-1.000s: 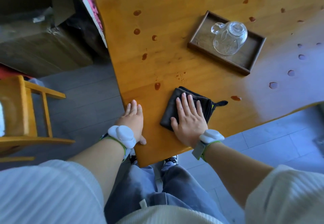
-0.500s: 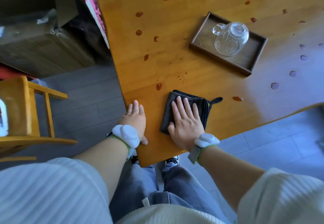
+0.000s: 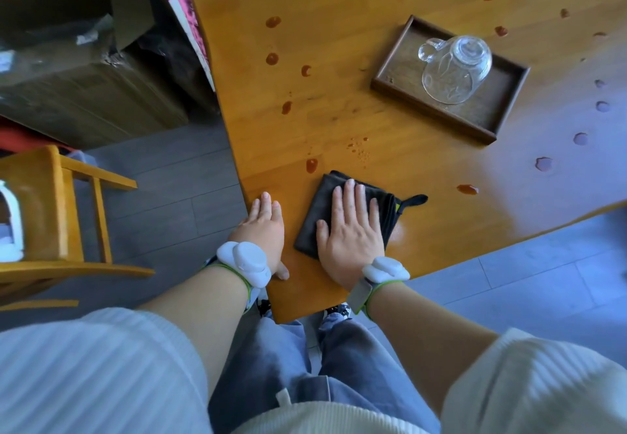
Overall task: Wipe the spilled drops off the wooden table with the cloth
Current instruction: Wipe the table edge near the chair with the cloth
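A person's right hand (image 3: pixel 351 230) presses flat, fingers straight, on a dark cloth (image 3: pixel 317 216) near the wooden table's (image 3: pixel 407 169) corner, a brown drop (image 3: pixel 311 165) just beyond it, the left hand (image 3: pixel 266 226) resting flat alongside.

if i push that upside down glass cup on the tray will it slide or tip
Probably slide: the glass cup stands mouth-down on its wide rim, so tipping seems unlikely. The tray has a raised edge that would likely stop it. Being clear glass, it looks fragile, and its handle could catch.
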Tool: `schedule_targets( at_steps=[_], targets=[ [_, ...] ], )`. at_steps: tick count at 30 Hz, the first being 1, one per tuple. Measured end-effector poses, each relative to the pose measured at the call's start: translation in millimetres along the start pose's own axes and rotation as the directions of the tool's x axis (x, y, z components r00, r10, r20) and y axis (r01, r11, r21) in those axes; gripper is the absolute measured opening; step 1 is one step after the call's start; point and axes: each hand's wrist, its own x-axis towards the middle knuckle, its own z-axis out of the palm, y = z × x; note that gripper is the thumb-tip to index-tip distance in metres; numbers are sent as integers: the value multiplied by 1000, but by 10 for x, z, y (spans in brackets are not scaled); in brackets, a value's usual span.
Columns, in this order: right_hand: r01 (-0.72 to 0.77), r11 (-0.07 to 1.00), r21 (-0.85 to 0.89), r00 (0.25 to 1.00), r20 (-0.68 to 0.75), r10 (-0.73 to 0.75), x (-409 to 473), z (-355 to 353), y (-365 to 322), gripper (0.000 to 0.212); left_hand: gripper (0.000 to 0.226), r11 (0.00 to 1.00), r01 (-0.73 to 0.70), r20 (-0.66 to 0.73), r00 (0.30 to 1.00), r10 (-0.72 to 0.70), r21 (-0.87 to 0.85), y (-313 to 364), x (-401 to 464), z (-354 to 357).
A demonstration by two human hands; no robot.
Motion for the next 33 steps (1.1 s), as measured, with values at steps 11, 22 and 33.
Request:
schedule_targets(
  at_steps=[11,22,33],
  targets=[
    [97,993,-66,995,2,-97,221,-120,419,69,141,1000,-13,5,1000,13,-3,-30,-24,-25],
    [248,966,-65,968,-4,-249,-48,6,1,68,125,980,-190,41,981,188,55,-239,3,-230],
    [-353,935,34,933,-60,355,216,227,-1135,73,65,914,-405,-30,914,405,14,-1038,94,-672]
  ],
)
